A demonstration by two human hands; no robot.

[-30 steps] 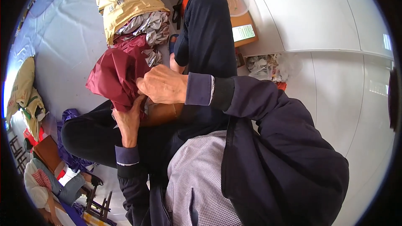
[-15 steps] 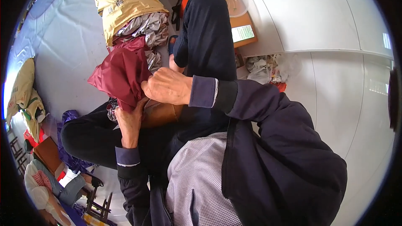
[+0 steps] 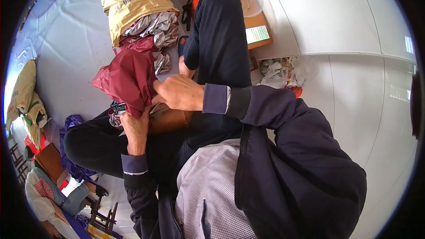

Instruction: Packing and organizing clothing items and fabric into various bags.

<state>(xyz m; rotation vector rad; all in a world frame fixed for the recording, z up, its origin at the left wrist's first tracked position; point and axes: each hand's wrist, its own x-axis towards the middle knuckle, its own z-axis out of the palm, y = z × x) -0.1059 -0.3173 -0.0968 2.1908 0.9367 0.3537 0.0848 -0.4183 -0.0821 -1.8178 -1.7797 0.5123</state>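
A gathered piece of dark red fabric (image 3: 126, 77) hangs over my left knee, and both my hands grip its lower end. My left hand (image 3: 136, 130) is closed on the cloth from below. Close beside it on the right, my right hand (image 3: 180, 93) has its fingers pinched at the fabric's edge; the fingertips are partly hidden. A brown panel (image 3: 170, 121) lies across my lap under the hands. Next to my left hand, a bundle with thin dark strips (image 3: 117, 111) shows beneath the red cloth.
A yellow sack (image 3: 133, 0) ahead spills crumpled silver fabric (image 3: 157, 28). An orange-brown box (image 3: 261, 28) bears a clear plastic tub (image 3: 248, 2) with small black and white pieces. Plastic bags (image 3: 283, 73) lie at right. Another person's legs (image 3: 73, 199) show at lower left, near purple fabric (image 3: 73, 150).
My right hand has shifted slightly right, and its fingers have turned down toward my left hand. The red fabric has moved a little; both hands remain on it.
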